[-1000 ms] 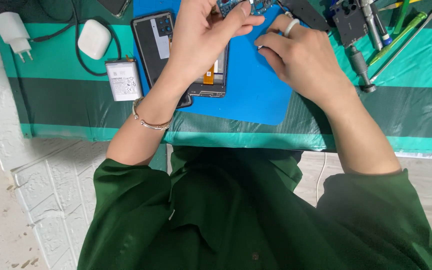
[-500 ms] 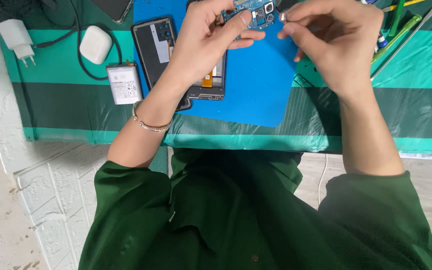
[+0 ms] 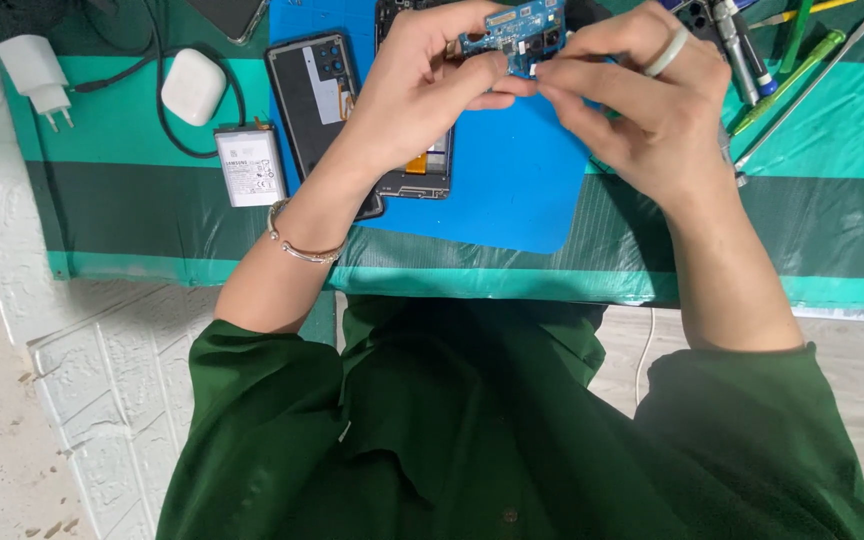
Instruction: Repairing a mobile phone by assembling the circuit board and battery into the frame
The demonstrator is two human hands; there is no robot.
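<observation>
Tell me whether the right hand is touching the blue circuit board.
Touching. The head view shows the right hand with its fingertips pinching the lower edge of the blue circuit board, which the left hand holds from the other side.

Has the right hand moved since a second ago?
Yes. The right hand has lifted off the blue mat and moved up and left to meet the left hand at the small blue circuit board.
</observation>
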